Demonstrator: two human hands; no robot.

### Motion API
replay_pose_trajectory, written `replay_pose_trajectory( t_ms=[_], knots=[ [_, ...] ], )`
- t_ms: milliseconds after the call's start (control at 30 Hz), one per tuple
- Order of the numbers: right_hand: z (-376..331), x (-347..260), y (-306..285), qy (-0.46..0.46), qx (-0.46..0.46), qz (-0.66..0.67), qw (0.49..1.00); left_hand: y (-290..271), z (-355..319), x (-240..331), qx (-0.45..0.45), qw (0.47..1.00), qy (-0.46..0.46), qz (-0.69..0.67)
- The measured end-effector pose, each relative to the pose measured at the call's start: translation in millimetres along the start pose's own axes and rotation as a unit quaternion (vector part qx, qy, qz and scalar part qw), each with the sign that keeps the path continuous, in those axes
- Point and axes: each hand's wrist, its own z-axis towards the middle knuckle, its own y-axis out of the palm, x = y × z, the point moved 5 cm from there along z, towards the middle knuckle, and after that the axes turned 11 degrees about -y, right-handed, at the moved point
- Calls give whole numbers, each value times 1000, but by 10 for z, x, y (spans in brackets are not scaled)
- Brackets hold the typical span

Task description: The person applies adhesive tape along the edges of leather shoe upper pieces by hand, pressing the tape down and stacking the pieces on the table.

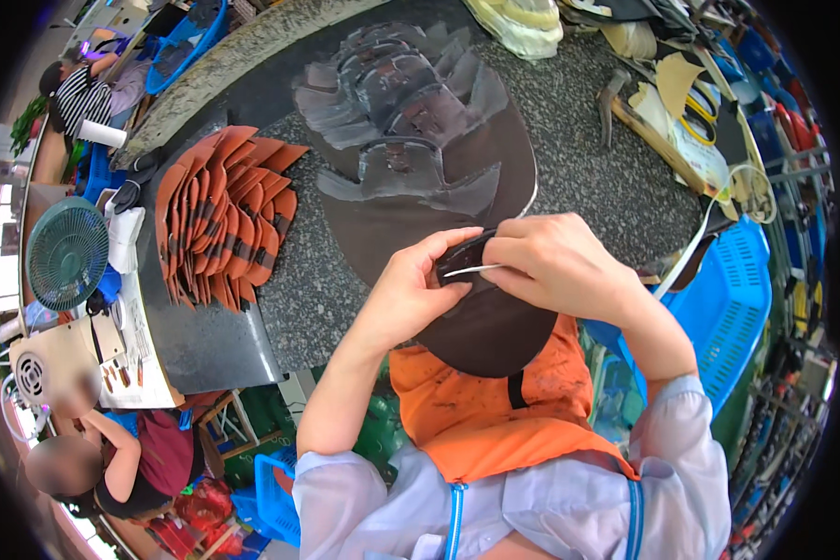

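Brown board (359,238): lying on the speckled tabletop (579,177), reaching past the tabletop's edge at the near end, above the orange apron (481,411).
Bare tabletop: narrow left of the brown board, up to the rust-brown stack (224,219); wider to its right, up to the hammer-like tool (609,107).
Dark pieces (411,103): overlapping in rows on the brown board's far half.
Blue basket (733,308): right of the brown board's near end.
Black piece (462,259): over the brown board's near half, between both hands, with a thin white strip or edge along the near side.
Left hand (411,289): closed, thumb and fingers, on the black piece's left end.
Right hand (555,261): bunched, pinching its right end, with fingertips partly hidden.
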Motion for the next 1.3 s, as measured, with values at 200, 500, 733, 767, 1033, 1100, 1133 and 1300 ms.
replay_pose_trajectory(
  t_ms=[200,500,733,767,1033,1100,1133,1300],
  knots=[
    [72,0,-11,-8,34,-62,998,36,-25,88,17,998,53,24],
    [-551,-143,-309,82,258,-124,955,-121,-163,-28,81,991,67,-84],
    [-322,-23,-235,82,158,54,983,-62,-340,95,171,973,154,-8],
    [-235,-25,-153,65,163,33,984,-32,-361,108,169,973,154,-5],
    [-92,-203,26,-31,111,-22,993,3,-504,145,227,948,220,45],
    [-137,-323,-81,-26,219,-64,973,26,-508,129,230,947,219,45],
    [-137,-331,-62,-15,212,-36,977,39,-521,132,236,943,229,47],
    [-99,-34,16,175,110,316,926,42,-562,159,264,924,262,93]
  ],
)
